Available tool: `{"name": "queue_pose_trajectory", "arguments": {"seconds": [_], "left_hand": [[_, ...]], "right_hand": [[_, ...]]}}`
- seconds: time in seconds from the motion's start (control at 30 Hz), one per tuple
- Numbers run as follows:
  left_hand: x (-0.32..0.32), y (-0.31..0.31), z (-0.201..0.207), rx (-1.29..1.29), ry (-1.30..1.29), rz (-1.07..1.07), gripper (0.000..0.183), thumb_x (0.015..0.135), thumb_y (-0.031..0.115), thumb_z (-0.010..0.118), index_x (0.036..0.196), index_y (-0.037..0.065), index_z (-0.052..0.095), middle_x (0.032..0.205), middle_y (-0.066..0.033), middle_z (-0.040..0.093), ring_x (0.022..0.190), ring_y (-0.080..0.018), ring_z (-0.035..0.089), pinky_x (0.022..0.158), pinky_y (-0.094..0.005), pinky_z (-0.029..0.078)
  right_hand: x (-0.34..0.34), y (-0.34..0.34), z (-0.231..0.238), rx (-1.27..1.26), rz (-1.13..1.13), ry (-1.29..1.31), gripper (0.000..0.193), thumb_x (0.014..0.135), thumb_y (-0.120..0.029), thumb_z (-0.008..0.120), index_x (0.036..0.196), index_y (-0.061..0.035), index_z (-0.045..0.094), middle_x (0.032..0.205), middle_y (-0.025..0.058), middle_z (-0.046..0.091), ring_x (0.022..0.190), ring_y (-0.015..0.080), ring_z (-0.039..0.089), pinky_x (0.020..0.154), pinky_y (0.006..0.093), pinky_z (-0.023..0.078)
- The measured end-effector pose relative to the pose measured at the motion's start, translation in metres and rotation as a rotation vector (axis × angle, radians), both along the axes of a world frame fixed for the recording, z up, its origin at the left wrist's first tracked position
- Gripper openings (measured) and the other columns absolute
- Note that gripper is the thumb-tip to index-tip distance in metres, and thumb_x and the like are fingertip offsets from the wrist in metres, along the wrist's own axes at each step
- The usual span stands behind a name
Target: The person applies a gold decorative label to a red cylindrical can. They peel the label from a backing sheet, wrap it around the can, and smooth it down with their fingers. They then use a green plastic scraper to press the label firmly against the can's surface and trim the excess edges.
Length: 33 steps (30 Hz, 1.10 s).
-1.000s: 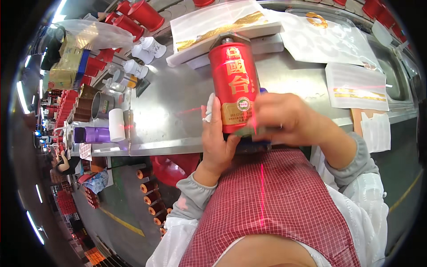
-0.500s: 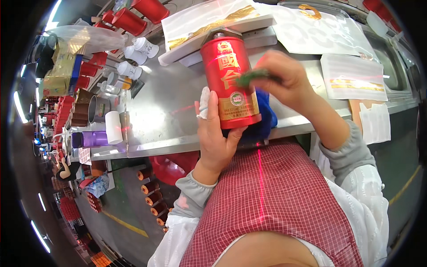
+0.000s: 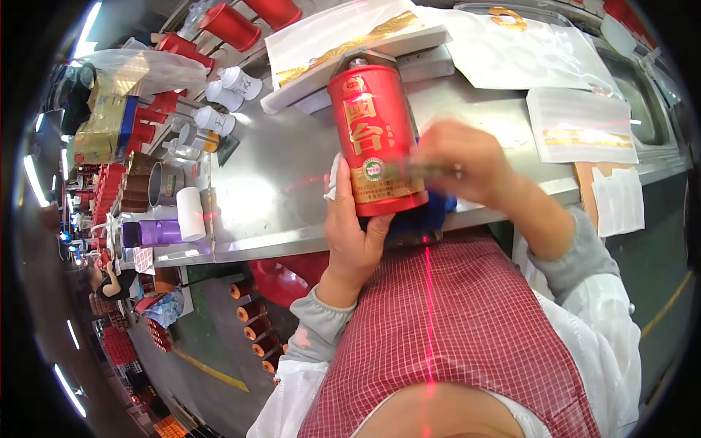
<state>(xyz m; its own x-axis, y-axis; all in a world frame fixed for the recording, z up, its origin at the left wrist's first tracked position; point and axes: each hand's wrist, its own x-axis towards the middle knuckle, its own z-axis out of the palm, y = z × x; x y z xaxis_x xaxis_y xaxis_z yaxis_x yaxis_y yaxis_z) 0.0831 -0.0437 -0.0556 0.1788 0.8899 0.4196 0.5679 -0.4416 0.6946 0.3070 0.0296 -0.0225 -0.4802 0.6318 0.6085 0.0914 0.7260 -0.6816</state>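
Note:
A red bottle (image 3: 376, 120) with gold lettering, a round green-and-white emblem and a gold lower band leans back at a slant, its capped neck against a white support (image 3: 314, 84). My left hand (image 3: 352, 241) grips its lower left side, thumb under the base; one finger wears a white covering. Beside the bottle's right side, my right hand (image 3: 467, 160) is blurred by motion, its fingers closed on a small dark green tool (image 3: 431, 170). Smearing hides the tool's exact kind and whether it touches the bottle. A blue cloth (image 3: 438, 210) lies behind the bottle's base.
White sheets with gold decals (image 3: 584, 131) lie right on the metal table (image 3: 270, 182). At left stand white bottles (image 3: 213, 123), a steel pot (image 3: 164, 184), a white roll (image 3: 191, 214) and a purple bottle (image 3: 157, 233). A metal sink (image 3: 642, 109) is at far right.
The bottle has turned slightly, bringing its lettering and emblem leftward. My right hand and the green tool have moved lower along its right side. My left hand keeps its hold.

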Motion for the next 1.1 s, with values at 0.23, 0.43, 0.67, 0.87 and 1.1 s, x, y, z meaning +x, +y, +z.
{"name": "queue_pose_trajectory", "arguments": {"seconds": [0.23, 0.43, 0.67, 0.87, 1.1], "left_hand": [[-0.002, 0.005, -0.002, 0.058, 0.087, 0.024, 0.083, 0.095, 0.044, 0.059, 0.147, -0.012, 0.027, 0.144, -0.0331, 0.040, 0.135, -0.0473, 0.040, 0.115, -0.0539, 0.023], [-0.001, 0.003, -0.004, -0.039, -0.101, -0.004, 0.087, 0.092, 0.042, 0.064, 0.148, -0.011, 0.024, 0.145, -0.0329, 0.039, 0.135, -0.0477, 0.040, 0.115, -0.0528, 0.023], [0.000, 0.007, -0.004, 0.083, 0.073, 0.022, 0.095, 0.088, 0.051, 0.066, 0.148, -0.010, 0.025, 0.142, -0.0279, 0.045, 0.131, -0.0388, 0.047, 0.109, -0.0447, 0.034], [-0.002, 0.001, -0.009, -0.084, -0.055, 0.053, 0.093, 0.090, 0.049, 0.065, 0.147, -0.012, 0.024, 0.142, -0.0306, 0.044, 0.133, -0.0441, 0.043, 0.116, -0.0523, 0.023], [0.005, 0.001, 0.000, 0.077, 0.126, 0.072, 0.093, 0.090, 0.047, 0.065, 0.147, -0.013, 0.022, 0.143, -0.0321, 0.042, 0.135, -0.0451, 0.041, 0.116, -0.0536, 0.020]], "right_hand": [[-0.005, -0.007, 0.001, 0.109, 0.035, 0.061, 0.020, 0.072, -0.008, 0.078, 0.090, -0.0063, 0.070, 0.079, 0.0072, 0.063, 0.074, 0.0240, 0.060, 0.065, 0.0341, 0.047], [-0.004, -0.004, -0.005, 0.138, -0.064, -0.003, 0.013, 0.078, -0.011, 0.074, 0.090, -0.0084, 0.069, 0.080, 0.0079, 0.062, 0.080, 0.0282, 0.061, 0.070, 0.0380, 0.048], [0.003, -0.007, 0.002, -0.023, 0.032, 0.015, 0.016, 0.078, -0.013, 0.076, 0.090, -0.0066, 0.068, 0.084, 0.0085, 0.063, 0.081, 0.0288, 0.061, 0.073, 0.0353, 0.049], [0.003, 0.001, -0.008, -0.009, -0.080, 0.006, 0.022, 0.076, -0.014, 0.078, 0.094, -0.0072, 0.068, 0.088, 0.0091, 0.064, 0.086, 0.0285, 0.062, 0.076, 0.0382, 0.049], [-0.002, -0.006, -0.014, 0.094, -0.100, 0.070, 0.016, 0.079, -0.006, 0.074, 0.094, -0.0030, 0.069, 0.083, 0.0077, 0.061, 0.075, 0.0241, 0.057, 0.064, 0.0325, 0.045]]}}
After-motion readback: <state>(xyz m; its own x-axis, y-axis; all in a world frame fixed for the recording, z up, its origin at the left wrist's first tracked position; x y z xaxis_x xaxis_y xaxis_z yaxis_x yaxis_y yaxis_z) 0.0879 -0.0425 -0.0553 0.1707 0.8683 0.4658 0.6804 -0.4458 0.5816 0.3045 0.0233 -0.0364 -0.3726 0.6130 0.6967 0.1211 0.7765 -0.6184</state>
